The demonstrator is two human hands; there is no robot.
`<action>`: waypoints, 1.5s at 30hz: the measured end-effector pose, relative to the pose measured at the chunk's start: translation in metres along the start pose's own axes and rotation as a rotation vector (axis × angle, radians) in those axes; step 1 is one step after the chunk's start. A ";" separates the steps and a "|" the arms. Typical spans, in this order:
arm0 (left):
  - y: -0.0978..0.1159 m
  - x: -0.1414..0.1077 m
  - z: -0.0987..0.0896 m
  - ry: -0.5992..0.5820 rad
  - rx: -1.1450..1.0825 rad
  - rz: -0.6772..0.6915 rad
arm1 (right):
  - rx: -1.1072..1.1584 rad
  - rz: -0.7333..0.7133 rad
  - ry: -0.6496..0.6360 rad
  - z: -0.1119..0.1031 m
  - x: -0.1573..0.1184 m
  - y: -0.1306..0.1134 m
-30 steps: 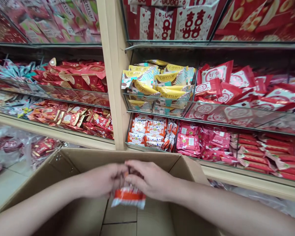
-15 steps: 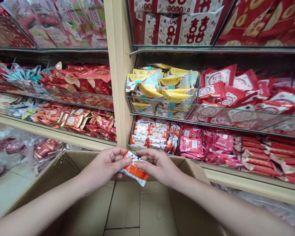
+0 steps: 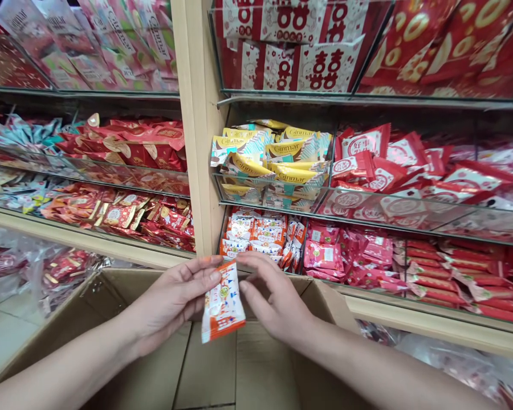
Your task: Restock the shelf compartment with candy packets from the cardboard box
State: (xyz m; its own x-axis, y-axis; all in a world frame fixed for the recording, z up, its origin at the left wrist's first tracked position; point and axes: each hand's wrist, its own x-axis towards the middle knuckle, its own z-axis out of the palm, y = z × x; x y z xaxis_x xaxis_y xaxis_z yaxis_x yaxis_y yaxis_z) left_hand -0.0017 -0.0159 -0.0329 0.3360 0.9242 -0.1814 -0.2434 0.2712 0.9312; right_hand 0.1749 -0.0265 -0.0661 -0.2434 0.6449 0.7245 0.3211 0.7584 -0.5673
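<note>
A small white-and-orange snack packet (image 3: 223,304) hangs tilted over the cardboard box (image 3: 111,279). My left hand (image 3: 175,302) pinches it along its left edge, thumb on the printed face. Close at the packet's right side is my right hand (image 3: 276,302), its thumb and fingers apart and curved; the fingertips are by the packet's upper right edge, and whether they touch it I cannot tell. Just beyond the hands, similar white-and-orange packets (image 3: 267,233) lie stacked in a bottom shelf compartment, with pink packets (image 3: 325,255) to their right.
Yellow Ginmar packets (image 3: 290,151) fill the shelf compartment above, behind a clear front panel. A wooden upright (image 3: 200,131) divides the shelves. Red packets (image 3: 363,145) lie to the right. Plastic bags of packets (image 3: 66,270) rest on the floor at left.
The packet has turned, now showing more of its white printed face and hanging more upright. My right hand has loosened from it and opened. The view has shifted slightly.
</note>
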 end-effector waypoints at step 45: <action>-0.009 0.011 -0.006 -0.011 0.356 0.154 | -1.289 0.303 -0.300 -0.042 0.091 0.072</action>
State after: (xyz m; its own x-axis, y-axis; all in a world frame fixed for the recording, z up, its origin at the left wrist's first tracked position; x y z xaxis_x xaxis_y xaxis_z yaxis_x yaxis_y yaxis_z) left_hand -0.0013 -0.0069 -0.0448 0.3307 0.9433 -0.0289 0.0384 0.0172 0.9991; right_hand 0.2148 0.0829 -0.0246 -0.1464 0.8901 0.4316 0.9779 0.0644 0.1989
